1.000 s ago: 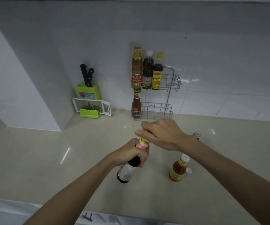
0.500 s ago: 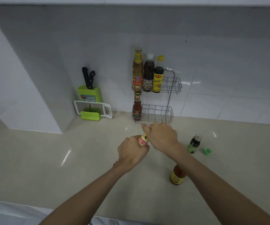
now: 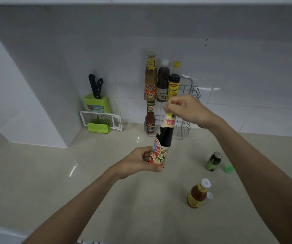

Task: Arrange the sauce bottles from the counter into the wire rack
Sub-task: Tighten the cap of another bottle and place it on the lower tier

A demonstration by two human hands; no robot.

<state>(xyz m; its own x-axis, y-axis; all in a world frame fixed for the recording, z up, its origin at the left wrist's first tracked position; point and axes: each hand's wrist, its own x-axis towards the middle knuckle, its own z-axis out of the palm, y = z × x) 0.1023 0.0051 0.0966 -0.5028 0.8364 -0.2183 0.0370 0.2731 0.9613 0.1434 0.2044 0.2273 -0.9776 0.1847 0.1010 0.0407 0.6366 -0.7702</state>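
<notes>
Now my left hand (image 3: 138,162) wraps the dark sauce bottle's (image 3: 164,138) base while my right hand (image 3: 185,110) pinches its cap; its long axis tilts up toward the wire rack (image 3: 185,127) just behind.

The glossy beige stone tabletop (image 3: 36,182) is running back to a white tiled wall. At the rear, a two-tier silver wire rack (image 3: 185,127) is standing on it, beside the wall. Left of the rack, a green plastic knife block (image 3: 96,104) is sitting, with a white flat grater (image 3: 104,119) propped just in front. Toward the right, a small green glass bottle (image 3: 213,162) is standing uncapped, a green cap (image 3: 229,168) lying beside it. Nearer the camera, an orange sauce bottle with a yellow label (image 3: 198,195) is standing, its white flip lid hanging open.
</notes>
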